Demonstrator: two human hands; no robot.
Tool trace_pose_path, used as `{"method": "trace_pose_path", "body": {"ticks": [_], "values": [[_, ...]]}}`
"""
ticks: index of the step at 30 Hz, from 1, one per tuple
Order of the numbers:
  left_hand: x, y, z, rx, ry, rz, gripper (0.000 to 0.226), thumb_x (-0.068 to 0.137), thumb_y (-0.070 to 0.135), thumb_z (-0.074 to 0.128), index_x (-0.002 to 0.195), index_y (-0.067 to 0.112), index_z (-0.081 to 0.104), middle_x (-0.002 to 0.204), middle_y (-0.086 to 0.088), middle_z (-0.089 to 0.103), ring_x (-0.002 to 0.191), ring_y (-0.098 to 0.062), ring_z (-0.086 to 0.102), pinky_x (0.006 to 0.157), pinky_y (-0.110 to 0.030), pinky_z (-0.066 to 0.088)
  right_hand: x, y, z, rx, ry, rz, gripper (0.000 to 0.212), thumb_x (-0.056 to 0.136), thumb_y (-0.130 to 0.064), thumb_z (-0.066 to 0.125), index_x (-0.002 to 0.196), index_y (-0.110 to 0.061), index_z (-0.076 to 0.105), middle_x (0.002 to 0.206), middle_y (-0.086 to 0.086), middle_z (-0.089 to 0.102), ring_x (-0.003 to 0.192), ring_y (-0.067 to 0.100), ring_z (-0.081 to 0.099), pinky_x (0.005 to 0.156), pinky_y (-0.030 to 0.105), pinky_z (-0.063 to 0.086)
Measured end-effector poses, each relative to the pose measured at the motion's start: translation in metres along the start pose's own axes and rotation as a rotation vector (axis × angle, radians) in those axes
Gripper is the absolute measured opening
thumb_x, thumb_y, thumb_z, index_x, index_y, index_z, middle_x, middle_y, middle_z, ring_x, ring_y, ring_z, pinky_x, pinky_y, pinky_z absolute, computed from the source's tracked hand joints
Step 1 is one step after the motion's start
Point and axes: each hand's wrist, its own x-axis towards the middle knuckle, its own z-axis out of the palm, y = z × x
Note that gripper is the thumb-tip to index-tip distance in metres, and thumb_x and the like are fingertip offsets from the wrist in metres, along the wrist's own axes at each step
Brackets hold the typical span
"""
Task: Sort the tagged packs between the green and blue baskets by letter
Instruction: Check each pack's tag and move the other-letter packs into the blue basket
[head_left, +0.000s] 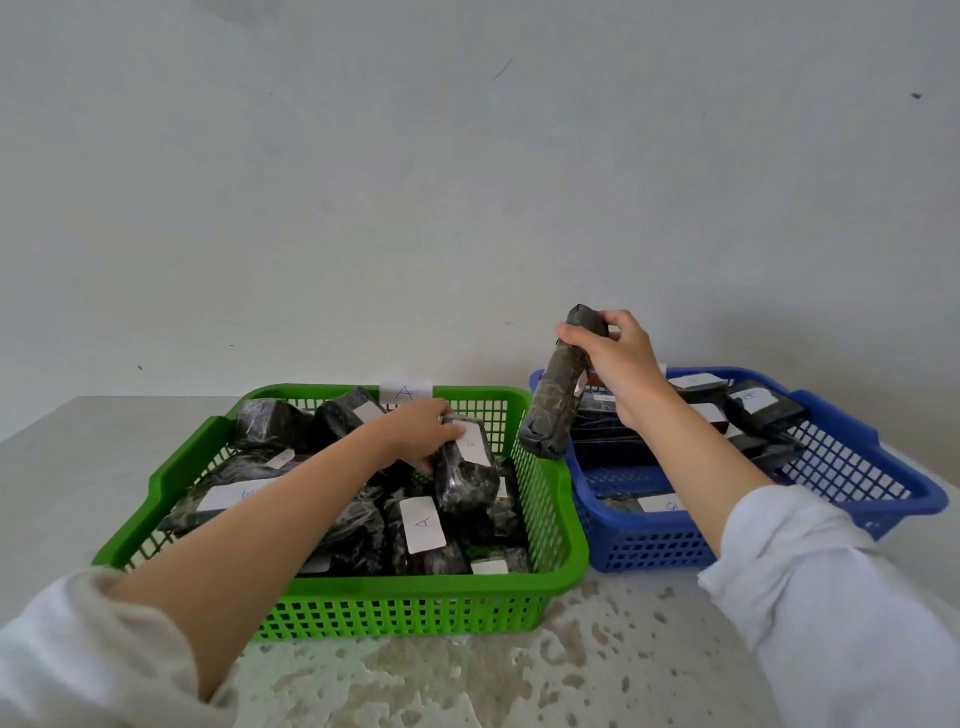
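A green basket (566, 499) on the left carries a tag marked A on its far rim and holds several dark wrapped packs with white tags. My left hand (415, 431) reaches into it and grips one upright dark pack (465, 480) with a white tag on top. A blue basket (883, 467) on the right holds several more dark tagged packs. My right hand (618, 364) holds a long dark pack (553, 402) by its upper end, lifted and hanging above the gap between the two baskets; its tag faces away.
Both baskets stand side by side on a mottled grey table (467, 675) against a plain white wall (467, 182). A loose pack with an A tag (423, 525) lies in the green basket near the front.
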Motion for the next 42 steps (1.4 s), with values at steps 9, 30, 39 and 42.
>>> {"method": "trace_pose_path", "body": {"ticks": [9, 30, 39, 42], "values": [[0.008, 0.018, 0.007, 0.559, -0.001, 0.251, 0.038, 0.091, 0.000, 0.038, 0.112, 0.017, 0.065, 0.130, -0.005, 0.056, 0.105, -0.021, 0.054, 0.086, -0.032, 0.045, -0.002, 0.001, 0.003, 0.024, -0.046, -0.031, 0.038, 0.074, -0.032, 0.076, 0.103, -0.024, 0.053, 0.099, -0.002, 0.060, 0.088, 0.014, 0.062, 0.062, 0.026, 0.050], [0.056, 0.030, 0.037, 0.557, -0.294, 0.063, 0.050, 0.075, 0.051, 0.070, 0.101, 0.008, 0.066, 0.095, -0.006, 0.063, 0.077, -0.021, 0.058, 0.065, -0.026, 0.043, 0.006, 0.005, -0.038, -0.042, -0.100, 0.022, 0.041, 0.076, -0.027, 0.075, 0.111, -0.020, 0.053, 0.101, 0.001, 0.060, 0.086, 0.016, 0.063, 0.060, 0.025, 0.050], [0.057, 0.038, 0.027, 0.394, -0.344, 0.042, 0.054, 0.076, 0.046, 0.070, 0.119, 0.015, 0.063, 0.122, -0.003, 0.061, 0.107, -0.020, 0.056, 0.083, -0.028, 0.046, 0.003, 0.010, -0.036, -0.097, -0.140, 0.011, 0.045, 0.075, -0.030, 0.076, 0.114, -0.020, 0.055, 0.102, -0.001, 0.060, 0.089, 0.014, 0.061, 0.068, 0.027, 0.050], [0.055, 0.042, 0.015, 0.188, -0.258, 0.052, 0.049, 0.079, 0.032, 0.071, 0.119, 0.008, 0.061, 0.130, -0.002, 0.058, 0.116, -0.022, 0.052, 0.094, -0.036, 0.041, 0.001, 0.007, -0.036, -0.118, -0.141, -0.010, 0.044, 0.075, -0.031, 0.076, 0.113, -0.021, 0.055, 0.101, -0.003, 0.060, 0.089, 0.013, 0.061, 0.066, 0.026, 0.049]]}}
